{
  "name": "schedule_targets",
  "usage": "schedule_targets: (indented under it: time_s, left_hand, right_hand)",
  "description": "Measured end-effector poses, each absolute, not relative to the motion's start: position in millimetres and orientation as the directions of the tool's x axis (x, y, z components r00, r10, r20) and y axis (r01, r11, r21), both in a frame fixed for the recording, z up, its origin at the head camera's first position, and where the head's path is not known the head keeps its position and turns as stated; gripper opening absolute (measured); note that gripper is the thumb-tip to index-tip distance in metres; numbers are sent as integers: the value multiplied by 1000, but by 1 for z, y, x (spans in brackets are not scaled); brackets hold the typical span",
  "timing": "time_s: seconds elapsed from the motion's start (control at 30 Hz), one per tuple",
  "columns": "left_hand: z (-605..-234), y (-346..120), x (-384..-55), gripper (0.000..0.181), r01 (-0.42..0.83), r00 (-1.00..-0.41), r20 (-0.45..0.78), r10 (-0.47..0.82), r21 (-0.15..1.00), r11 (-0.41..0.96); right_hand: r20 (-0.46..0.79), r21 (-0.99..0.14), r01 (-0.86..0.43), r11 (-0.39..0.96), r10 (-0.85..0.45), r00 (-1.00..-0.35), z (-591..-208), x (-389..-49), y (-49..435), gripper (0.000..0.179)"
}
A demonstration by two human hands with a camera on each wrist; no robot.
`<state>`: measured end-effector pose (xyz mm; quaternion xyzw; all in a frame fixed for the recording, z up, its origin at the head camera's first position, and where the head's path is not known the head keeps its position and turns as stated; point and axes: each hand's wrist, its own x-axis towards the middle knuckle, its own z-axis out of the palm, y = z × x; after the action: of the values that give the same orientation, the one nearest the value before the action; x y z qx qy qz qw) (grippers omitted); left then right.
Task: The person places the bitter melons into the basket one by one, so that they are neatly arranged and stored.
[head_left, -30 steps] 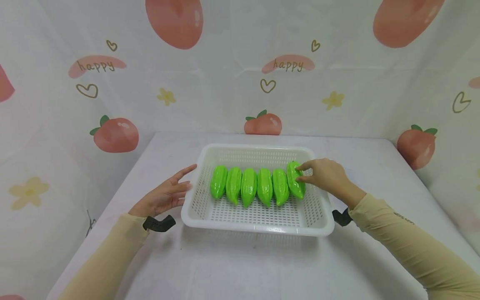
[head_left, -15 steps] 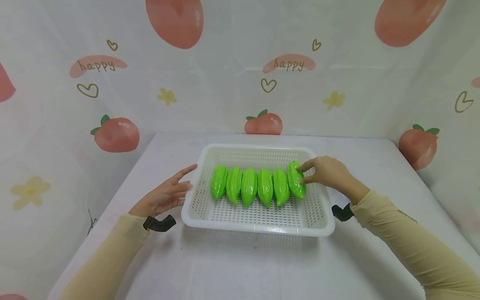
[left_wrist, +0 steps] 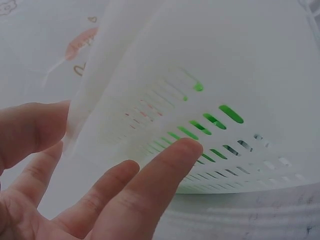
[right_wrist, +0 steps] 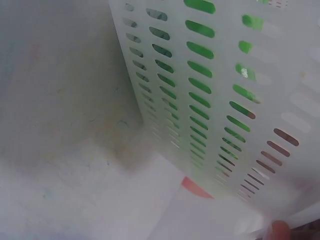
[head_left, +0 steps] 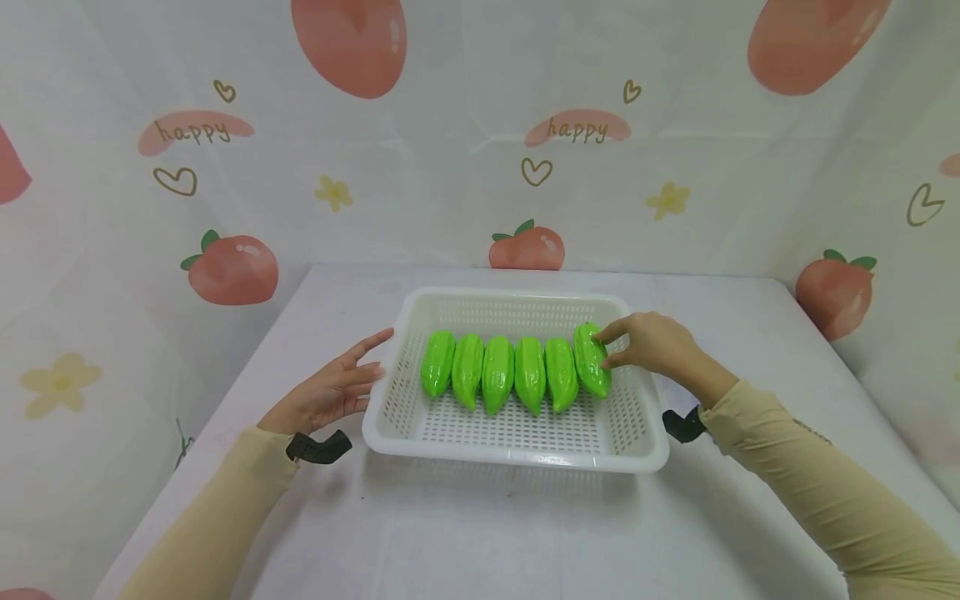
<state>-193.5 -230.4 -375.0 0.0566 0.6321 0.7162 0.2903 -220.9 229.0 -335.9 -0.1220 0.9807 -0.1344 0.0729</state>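
Observation:
A white perforated plastic basket [head_left: 517, 460] stands on the table. Several glossy green, ridged, pointed vegetables lie side by side in it, among them a middle one [head_left: 498, 375]. My right hand [head_left: 660, 346] reaches over the right rim, thumb and forefinger pinching the rightmost green vegetable [head_left: 591, 358], which lies slightly tilted. At the left side, my left hand [head_left: 330, 387] has its fingers spread and loosely extended against the basket's outer wall. The left wrist view shows these fingers [left_wrist: 150, 192] by the slotted wall. In the right wrist view, one fingertip [right_wrist: 280, 231] shows at the lower edge.
The basket rests on a white-covered table [head_left: 450, 542]. Behind it and at both sides hangs a white cloth [head_left: 450, 167] printed with peaches, hearts and flowers. A black wrist strap [head_left: 318, 447] sits on each forearm.
My right hand has shifted slightly, its thumb sliding a little to the right on the rightmost green vegetable. The left hand, the basket and the vegetables have stayed in place.

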Motion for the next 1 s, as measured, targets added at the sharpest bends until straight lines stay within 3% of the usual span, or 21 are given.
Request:
schedule_targets:
  time_s: [0.17, 0.5, 0.77, 1.0]
  left_hand:
    - [-376, -231, -193, 68, -344, -821, -286, 495, 938, -29]
    - [-376, -232, -193, 68, -328, -825, -283, 489, 945, -7]
    - [-376, -232, -192, 66, -337, -831, -293, 472, 941, -9]
    - [-374, -236, -190, 66, -280, -845, -291, 448, 956, 91]
  right_hand:
    - [-116, -331, -209, 920, -259, -959, -336, -222, 232, 44]
    - [-193, -545, -156, 824, -305, -933, -334, -224, 243, 46]
    - [-187, -555, -212, 804, -369, -910, -327, -220, 251, 48]
    - [-179, -581, -248, 775, -419, -890, -314, -210, 257, 49]
